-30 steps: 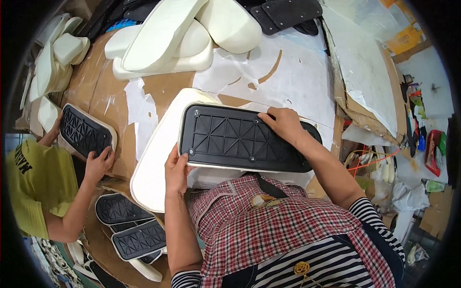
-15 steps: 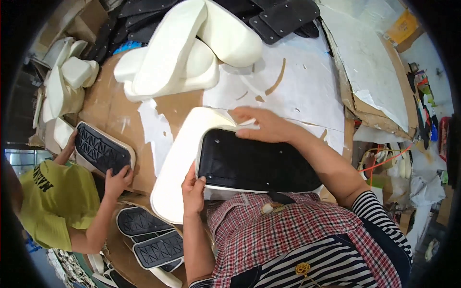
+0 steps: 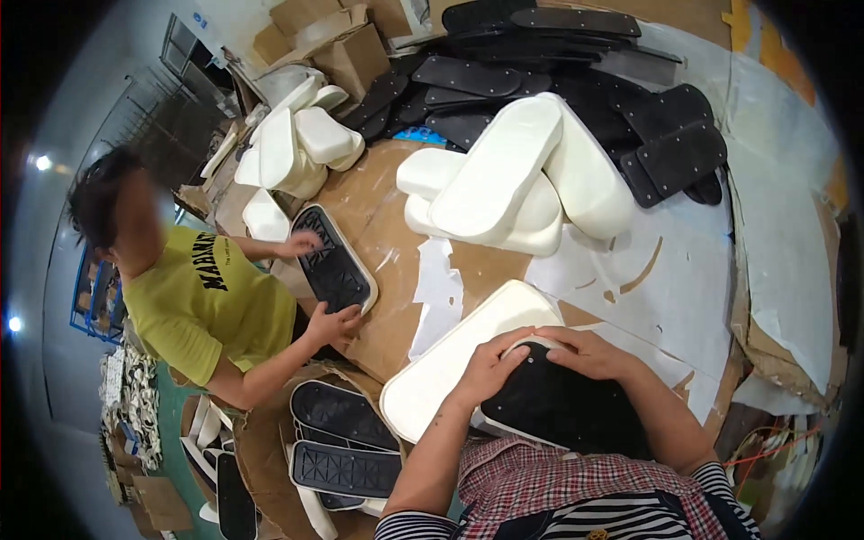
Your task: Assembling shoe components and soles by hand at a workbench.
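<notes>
A foam pad with a black panel face (image 3: 562, 400) and a pale rim lies tilted against my checked apron. Small metal studs dot its black face. My left hand (image 3: 493, 364) is closed over its upper left edge, thumb on the black side. Close beside it, my right hand (image 3: 585, 351) grips the top edge, fingers bent over the rim. The right forearm covers part of the panel. Under and left of this pad, a plain cream foam pad (image 3: 441, 364) rests on the table. What my fingertips touch behind the rim is hidden.
Cream foam pads (image 3: 504, 171) are stacked ahead, with black studded panels (image 3: 666, 135) piled behind. At left, a co-worker in a yellow shirt (image 3: 216, 297) handles another black-faced pad (image 3: 337, 261). A cardboard box (image 3: 270, 450) below holds several finished-looking pads (image 3: 346, 468).
The view has swung left and up. My left hand has moved from the pad's left side to its top edge, near the right hand. The co-worker's far hand has shifted over their pad.
</notes>
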`<state>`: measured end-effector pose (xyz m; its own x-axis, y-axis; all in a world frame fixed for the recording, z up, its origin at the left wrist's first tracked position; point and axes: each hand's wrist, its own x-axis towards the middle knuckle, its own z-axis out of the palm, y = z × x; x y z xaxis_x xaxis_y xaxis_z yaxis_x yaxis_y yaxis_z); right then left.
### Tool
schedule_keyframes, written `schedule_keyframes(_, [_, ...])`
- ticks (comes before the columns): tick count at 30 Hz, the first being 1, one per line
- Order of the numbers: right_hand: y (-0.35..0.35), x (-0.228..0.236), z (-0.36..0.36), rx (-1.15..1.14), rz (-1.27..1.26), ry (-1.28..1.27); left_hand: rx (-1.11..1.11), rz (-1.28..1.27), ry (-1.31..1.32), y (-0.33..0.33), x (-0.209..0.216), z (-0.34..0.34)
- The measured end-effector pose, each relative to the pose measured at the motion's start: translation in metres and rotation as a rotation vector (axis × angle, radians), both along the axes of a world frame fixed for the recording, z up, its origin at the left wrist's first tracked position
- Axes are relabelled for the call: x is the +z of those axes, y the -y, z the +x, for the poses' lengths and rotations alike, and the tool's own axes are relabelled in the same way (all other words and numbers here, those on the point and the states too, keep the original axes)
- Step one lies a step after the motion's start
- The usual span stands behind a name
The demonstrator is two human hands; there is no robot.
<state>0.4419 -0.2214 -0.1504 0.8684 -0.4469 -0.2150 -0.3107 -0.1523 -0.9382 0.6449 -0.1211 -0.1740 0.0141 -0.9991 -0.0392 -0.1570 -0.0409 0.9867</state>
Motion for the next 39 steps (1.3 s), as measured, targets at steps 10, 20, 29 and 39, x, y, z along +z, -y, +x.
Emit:
schedule_keyframes(10, [0.025, -0.114, -0.199, -0.659, -0.18, -0.236, 0.436, 0.058, -0.15, -0.037, -0.027, 0.097])
schedule_keyframes(20, [0.006, -0.127, -0.16, -0.68, 0.397, -0.033, 0.799, 0.08, 0.11, -0.076, -0.114, 0.1])
schedule_keyframes(29, [-0.008, -0.09, -0.113, -0.757, 0.558, 0.164, 0.88, 0.24, 0.6, -0.071, -0.087, 0.06])
schedule_keyframes(39, [-0.022, -0.035, -0.096, -0.827, 0.337, 0.267, 0.371, -0.32, 0.679, -0.041, 0.023, -0.023])
